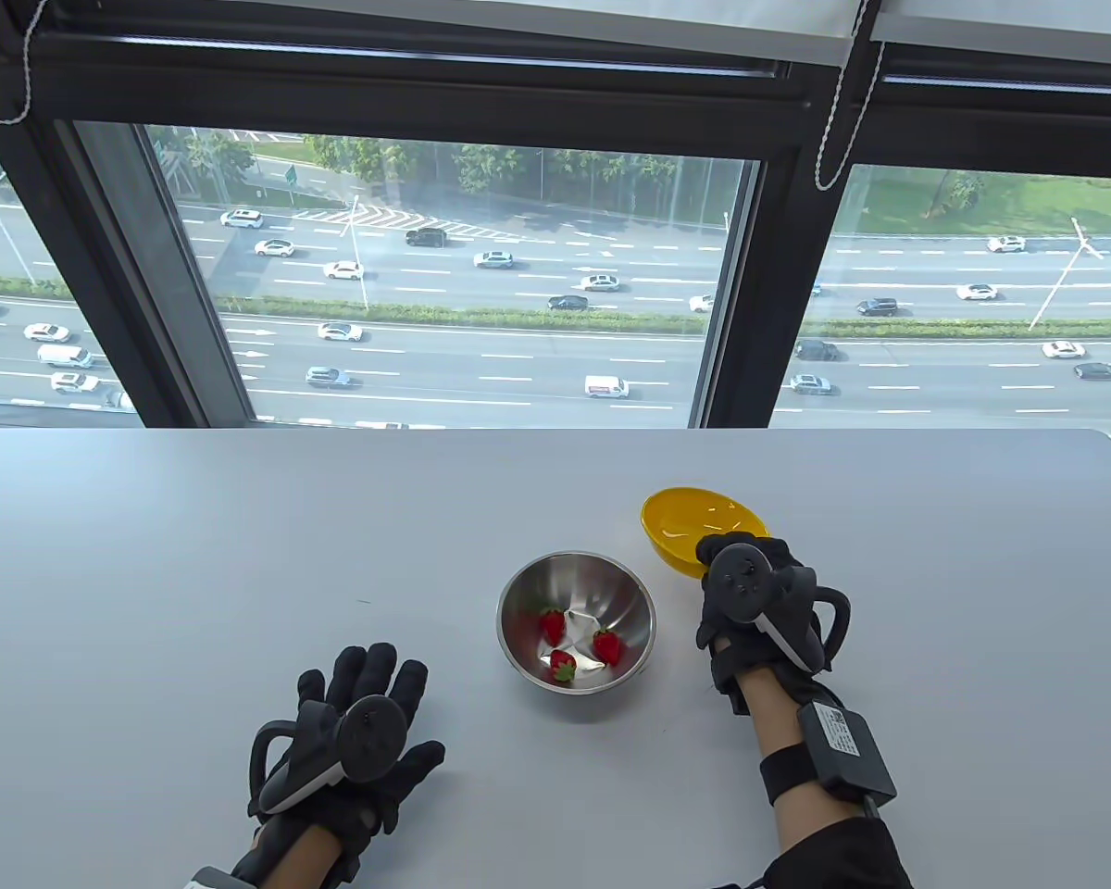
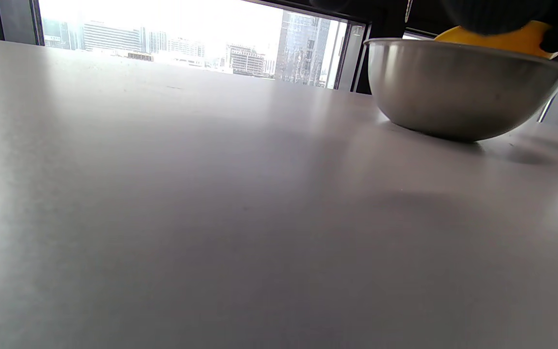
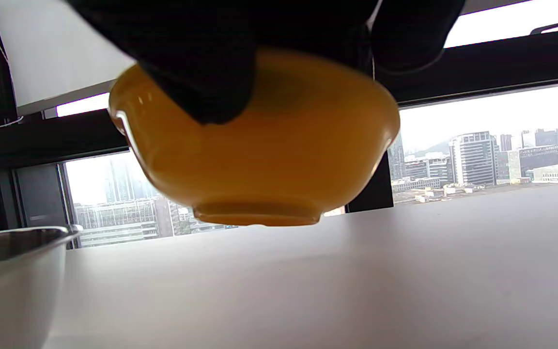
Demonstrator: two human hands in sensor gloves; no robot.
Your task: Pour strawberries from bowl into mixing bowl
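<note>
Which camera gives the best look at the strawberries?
The table view: it looks down into the steel mixing bowl, so all three strawberries show on its floor. The left wrist view sits low and shows only the bowl's outer wall, and the right wrist view catches just part of its rim and wall, so neither shows any berries.

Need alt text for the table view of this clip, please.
The right hand holds an empty yellow bowl beside a steel mixing bowl containing three strawberries. The left hand rests flat on the grey table, with a highway visible through the window behind.
</note>
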